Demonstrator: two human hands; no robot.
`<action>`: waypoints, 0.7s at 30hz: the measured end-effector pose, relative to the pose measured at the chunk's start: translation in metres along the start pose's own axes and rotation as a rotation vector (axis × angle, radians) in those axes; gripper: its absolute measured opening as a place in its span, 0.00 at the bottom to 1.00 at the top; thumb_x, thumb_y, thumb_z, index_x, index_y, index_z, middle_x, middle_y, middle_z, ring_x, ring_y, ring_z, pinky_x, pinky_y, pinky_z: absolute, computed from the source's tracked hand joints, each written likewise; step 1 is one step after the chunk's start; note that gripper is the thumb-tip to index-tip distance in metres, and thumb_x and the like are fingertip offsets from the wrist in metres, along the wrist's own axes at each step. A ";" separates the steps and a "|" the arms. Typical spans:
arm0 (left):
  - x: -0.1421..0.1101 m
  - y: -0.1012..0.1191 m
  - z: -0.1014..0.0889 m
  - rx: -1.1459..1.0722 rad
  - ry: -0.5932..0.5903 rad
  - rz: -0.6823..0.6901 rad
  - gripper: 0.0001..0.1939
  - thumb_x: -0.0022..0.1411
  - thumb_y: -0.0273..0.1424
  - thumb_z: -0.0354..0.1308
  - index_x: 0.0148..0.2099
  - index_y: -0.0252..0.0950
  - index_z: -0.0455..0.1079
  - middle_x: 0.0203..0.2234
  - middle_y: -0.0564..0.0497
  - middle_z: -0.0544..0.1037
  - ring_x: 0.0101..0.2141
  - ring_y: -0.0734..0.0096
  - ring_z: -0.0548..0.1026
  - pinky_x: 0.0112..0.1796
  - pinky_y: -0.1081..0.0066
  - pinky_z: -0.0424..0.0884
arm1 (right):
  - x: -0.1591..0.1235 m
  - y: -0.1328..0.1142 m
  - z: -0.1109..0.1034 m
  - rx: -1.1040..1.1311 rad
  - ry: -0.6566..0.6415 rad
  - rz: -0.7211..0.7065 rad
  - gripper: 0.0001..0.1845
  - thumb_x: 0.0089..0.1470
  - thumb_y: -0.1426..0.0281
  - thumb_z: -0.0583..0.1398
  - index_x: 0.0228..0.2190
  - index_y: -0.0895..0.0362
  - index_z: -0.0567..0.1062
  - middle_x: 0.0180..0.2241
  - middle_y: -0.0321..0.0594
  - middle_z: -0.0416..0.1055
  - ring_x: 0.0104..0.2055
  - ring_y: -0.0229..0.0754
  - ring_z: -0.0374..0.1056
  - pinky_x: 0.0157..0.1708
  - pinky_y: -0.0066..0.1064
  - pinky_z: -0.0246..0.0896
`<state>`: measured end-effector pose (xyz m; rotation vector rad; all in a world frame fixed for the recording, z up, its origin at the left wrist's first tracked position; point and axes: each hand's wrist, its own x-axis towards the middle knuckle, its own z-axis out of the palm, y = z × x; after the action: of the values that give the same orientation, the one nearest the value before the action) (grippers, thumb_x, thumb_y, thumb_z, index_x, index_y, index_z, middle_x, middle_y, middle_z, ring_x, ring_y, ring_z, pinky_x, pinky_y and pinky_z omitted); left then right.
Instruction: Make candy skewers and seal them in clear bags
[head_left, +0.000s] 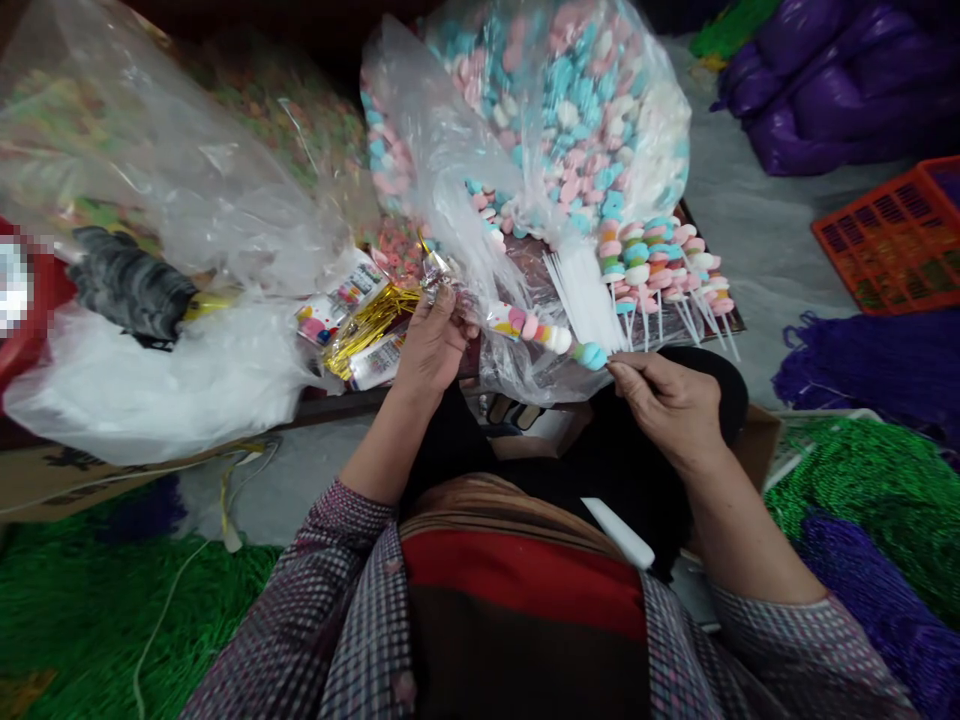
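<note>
A marshmallow skewer (555, 338), with pink, white, orange, green and blue pieces in a row, stretches between my hands. Its left part is inside a clear, colour-printed wrapper (499, 318). My left hand (435, 345) is closed on the gathered, shiny end of that wrapper. At the other end, beside the blue piece, my right hand (671, 400) pinches the skewer's stick, which the fingers mostly hide. Just beyond the skewer lie a bundle of white sticks (581, 290) and a pile of finished marshmallow skewers (660, 260). Gold twist ties (375, 330) and printed wrappers (352, 285) lie left of my left hand.
A big clear bag of pink, blue and white marshmallows (570, 100) stands at the back. Further left are a bag of green and orange sweets (285, 120) and white plastic (172, 380). An orange crate (892, 240) and purple sacks (847, 90) are at right.
</note>
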<state>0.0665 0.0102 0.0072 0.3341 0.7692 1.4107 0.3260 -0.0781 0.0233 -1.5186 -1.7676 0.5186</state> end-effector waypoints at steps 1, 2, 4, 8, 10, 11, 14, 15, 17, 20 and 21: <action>0.000 0.000 0.000 -0.003 0.008 -0.007 0.08 0.65 0.29 0.66 0.33 0.39 0.72 0.22 0.59 0.75 0.21 0.82 0.72 0.22 0.77 0.65 | 0.000 0.000 0.000 0.007 0.021 0.009 0.12 0.62 0.59 0.63 0.32 0.51 0.82 0.25 0.38 0.78 0.29 0.42 0.74 0.33 0.34 0.69; 0.000 0.000 0.001 -0.008 0.015 -0.017 0.08 0.66 0.29 0.65 0.33 0.39 0.72 0.22 0.59 0.74 0.21 0.82 0.72 0.22 0.77 0.65 | -0.001 -0.001 0.001 0.030 0.034 0.026 0.10 0.61 0.59 0.64 0.33 0.51 0.82 0.27 0.38 0.79 0.30 0.43 0.75 0.35 0.34 0.69; -0.001 -0.001 0.001 -0.032 0.017 -0.030 0.08 0.67 0.27 0.63 0.33 0.39 0.72 0.22 0.59 0.75 0.21 0.82 0.72 0.22 0.78 0.64 | -0.002 -0.002 0.004 0.102 0.036 0.068 0.08 0.59 0.61 0.66 0.33 0.51 0.82 0.29 0.38 0.80 0.31 0.43 0.76 0.36 0.34 0.70; -0.001 -0.003 0.002 -0.075 -0.007 -0.029 0.08 0.67 0.26 0.62 0.34 0.38 0.72 0.23 0.59 0.76 0.23 0.81 0.73 0.22 0.78 0.64 | -0.001 -0.005 0.008 0.213 0.046 0.109 0.06 0.57 0.62 0.67 0.32 0.51 0.82 0.31 0.37 0.79 0.32 0.41 0.74 0.36 0.33 0.70; -0.001 -0.004 0.001 -0.068 0.006 -0.025 0.07 0.66 0.26 0.63 0.34 0.38 0.72 0.24 0.59 0.76 0.23 0.81 0.73 0.22 0.78 0.64 | 0.001 -0.005 0.008 0.230 0.057 0.076 0.05 0.56 0.63 0.68 0.32 0.51 0.81 0.31 0.37 0.78 0.33 0.40 0.73 0.37 0.33 0.68; -0.001 -0.003 0.001 -0.058 0.010 -0.023 0.07 0.66 0.26 0.64 0.33 0.38 0.72 0.24 0.59 0.76 0.23 0.81 0.73 0.22 0.78 0.64 | 0.002 -0.004 0.008 0.231 0.056 0.055 0.04 0.56 0.64 0.68 0.31 0.51 0.81 0.31 0.37 0.77 0.33 0.41 0.72 0.37 0.34 0.68; -0.001 -0.002 0.002 -0.022 0.024 -0.017 0.07 0.66 0.27 0.64 0.33 0.38 0.72 0.23 0.59 0.76 0.22 0.82 0.72 0.22 0.79 0.64 | 0.004 -0.003 0.008 0.226 0.055 0.034 0.05 0.55 0.63 0.69 0.30 0.50 0.82 0.30 0.37 0.75 0.34 0.42 0.72 0.37 0.35 0.68; -0.001 -0.001 0.002 -0.017 0.033 -0.015 0.08 0.66 0.27 0.64 0.33 0.39 0.71 0.23 0.59 0.76 0.21 0.82 0.72 0.22 0.79 0.64 | 0.004 -0.002 0.008 0.227 0.059 0.040 0.06 0.55 0.62 0.69 0.30 0.50 0.82 0.30 0.37 0.75 0.34 0.42 0.72 0.38 0.36 0.68; -0.002 0.000 0.002 -0.025 0.045 -0.013 0.09 0.66 0.27 0.64 0.32 0.39 0.71 0.23 0.59 0.76 0.21 0.82 0.72 0.21 0.79 0.64 | 0.004 -0.001 0.007 0.239 0.070 0.056 0.06 0.54 0.62 0.69 0.30 0.50 0.82 0.30 0.37 0.75 0.34 0.42 0.71 0.38 0.37 0.68; -0.003 -0.001 0.001 -0.039 0.005 -0.011 0.08 0.66 0.26 0.64 0.33 0.39 0.72 0.23 0.59 0.77 0.22 0.82 0.73 0.21 0.79 0.65 | 0.003 -0.003 0.007 0.269 0.049 0.073 0.05 0.54 0.63 0.69 0.30 0.50 0.82 0.30 0.36 0.76 0.33 0.41 0.71 0.36 0.36 0.67; -0.003 -0.001 0.001 -0.041 -0.015 -0.010 0.07 0.66 0.26 0.64 0.34 0.39 0.73 0.24 0.59 0.77 0.23 0.82 0.74 0.22 0.79 0.65 | 0.002 -0.003 0.007 0.270 0.033 0.081 0.05 0.54 0.63 0.68 0.30 0.50 0.83 0.29 0.36 0.76 0.32 0.41 0.71 0.35 0.35 0.67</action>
<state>0.0680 0.0072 0.0077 0.3089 0.7278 1.4113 0.3182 -0.0754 0.0214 -1.4037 -1.5455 0.7366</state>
